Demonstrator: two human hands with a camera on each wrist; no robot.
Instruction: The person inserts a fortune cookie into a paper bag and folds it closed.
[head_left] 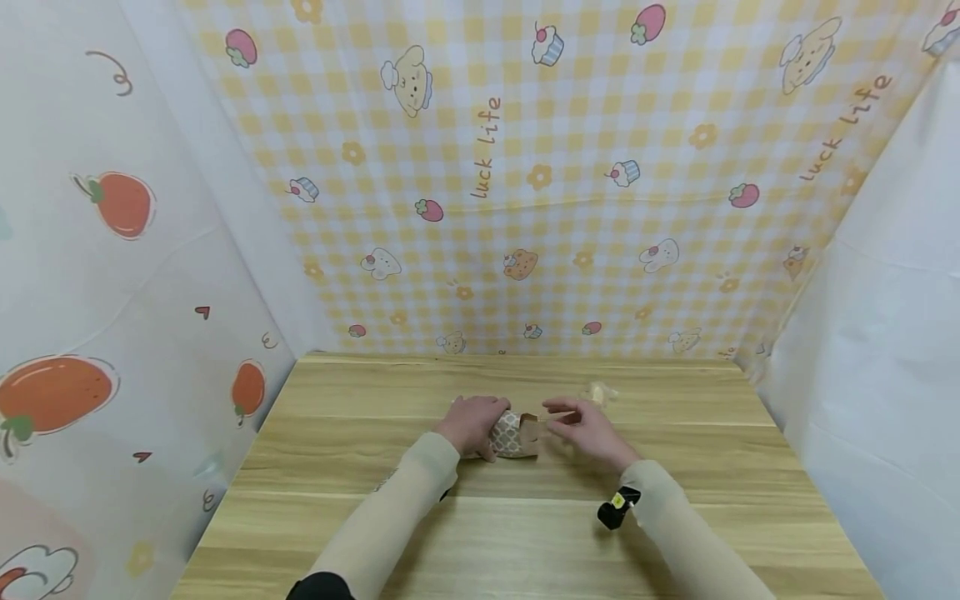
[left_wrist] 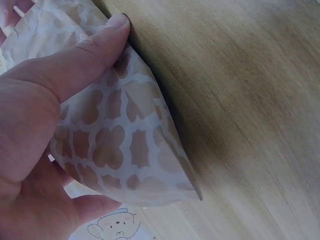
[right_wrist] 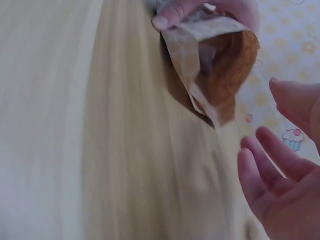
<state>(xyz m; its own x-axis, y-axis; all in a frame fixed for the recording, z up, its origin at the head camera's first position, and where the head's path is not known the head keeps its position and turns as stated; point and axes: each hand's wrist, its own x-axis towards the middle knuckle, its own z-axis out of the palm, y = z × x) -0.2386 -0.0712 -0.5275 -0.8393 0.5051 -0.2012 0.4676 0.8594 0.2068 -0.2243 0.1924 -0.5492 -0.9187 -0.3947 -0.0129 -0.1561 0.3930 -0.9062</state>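
Note:
My left hand [head_left: 471, 427] grips a brown paper bag [head_left: 506, 435] with a white lattice pattern, which lies on its side on the table. In the left wrist view the thumb lies across the top of the bag [left_wrist: 110, 145], with the other fingers around its far side. The bag's mouth faces right; the right wrist view shows its plain brown inside [right_wrist: 232, 65]. Just off that mouth, my right hand [right_wrist: 285, 185] holds nothing, its fingers loosely spread and apart from the paper.
Behind my right hand, a small, crumpled, see-through piece [head_left: 600, 392] lies on the wooden table [head_left: 525, 542]. A yellow checked cloth [head_left: 585, 217] hangs at the back edge, with white sheets on both sides. A black device [head_left: 617, 510] is strapped at my right wrist.

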